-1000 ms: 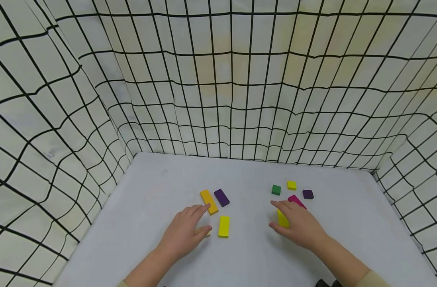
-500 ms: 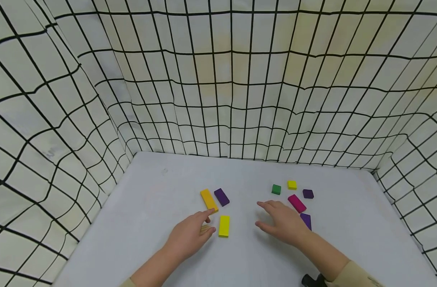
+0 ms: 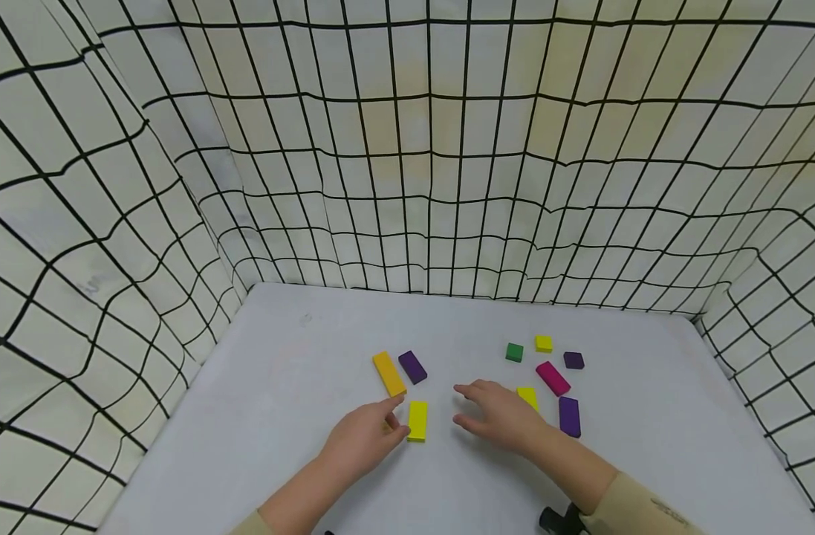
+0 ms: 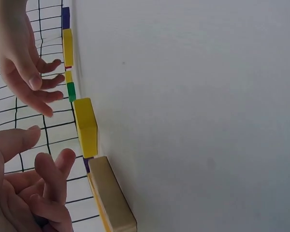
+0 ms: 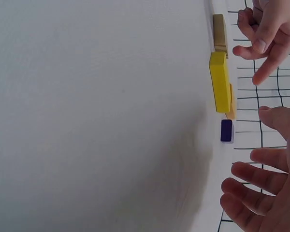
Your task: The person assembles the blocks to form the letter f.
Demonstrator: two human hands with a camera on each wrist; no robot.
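Observation:
My left hand (image 3: 365, 440) is just left of a yellow block (image 3: 417, 421), its thumb tip overlapping the block's edge in the head view. Nothing is held; its index finger reaches forward and the other fingers bend loosely. Beyond it lie an orange block (image 3: 389, 374) and a purple block (image 3: 413, 367). A plain wooden block (image 4: 112, 195) shows in the left wrist view, while the left hand covers it from the head. My right hand (image 3: 505, 418) hovers to the right of the yellow block with spread fingers, holding nothing, and partly hides another yellow block (image 3: 527, 397).
On the right lie a green cube (image 3: 514, 352), a small yellow block (image 3: 544, 343), a dark purple block (image 3: 573, 360), a magenta block (image 3: 553, 378) and a longer purple block (image 3: 570, 416). Black netting (image 3: 430, 156) over white walls surrounds the white table (image 3: 300, 349).
My right hand has moved left, away from the right-hand blocks, uncovering the magenta and longer purple ones. My left hand has shifted slightly right, up to the yellow block. The blocks stay put.

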